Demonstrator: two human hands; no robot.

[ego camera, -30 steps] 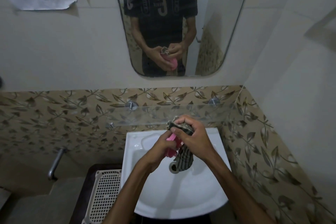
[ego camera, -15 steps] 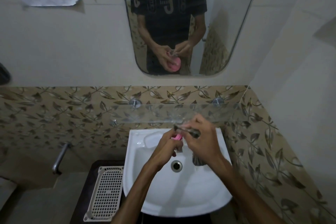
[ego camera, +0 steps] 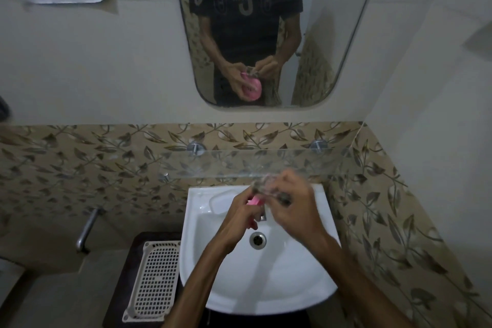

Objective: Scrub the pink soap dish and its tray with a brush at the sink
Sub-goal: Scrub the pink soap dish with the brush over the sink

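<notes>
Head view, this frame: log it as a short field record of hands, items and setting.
left hand: holds pink soap dish
right hand: grips a dark, blurred item, type unclear
location: above the white sink, near its drain
mirror: reflects both hands and the pink dish
beside sink: white perforated tray, on the left

Pink soap dish [ego camera: 255,200] mostly behind left hand [ego camera: 241,214]

Both hands work over the back of the sink [ego camera: 213,274], the left hand [ego camera: 241,214] gripping the pink soap dish [ego camera: 254,200], the right hand [ego camera: 295,208] a blurred cloth [ego camera: 266,186]. The glass shelf [ego camera: 266,165] overhangs just behind them. The basin's front half around the drain [ego camera: 257,239] lies open. A white basket [ego camera: 153,279] stands at the left rim.
</notes>
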